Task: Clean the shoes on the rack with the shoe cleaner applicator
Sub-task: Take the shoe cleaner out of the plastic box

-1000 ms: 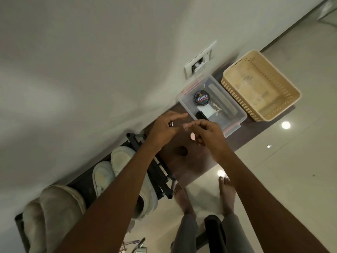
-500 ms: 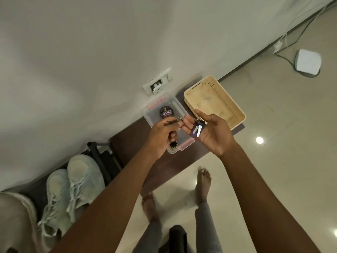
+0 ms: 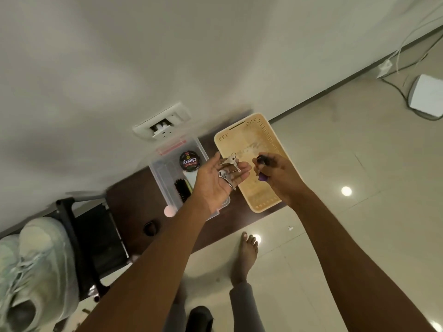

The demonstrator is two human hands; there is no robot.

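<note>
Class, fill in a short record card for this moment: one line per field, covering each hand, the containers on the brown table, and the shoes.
left hand: palm up, keys lying on it
right hand: grip closed on a small dark and purple object, held over the basket
basket: beige, perforated, on the brown table
clear box: left of the basket, holds a round polish tin and a black brush
shoes: pale sneakers on the black rack, untouched

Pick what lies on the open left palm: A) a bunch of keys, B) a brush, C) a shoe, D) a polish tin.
A: silver keys rest on the upturned left hand; the polish tin and brush sit in the clear box.
</note>
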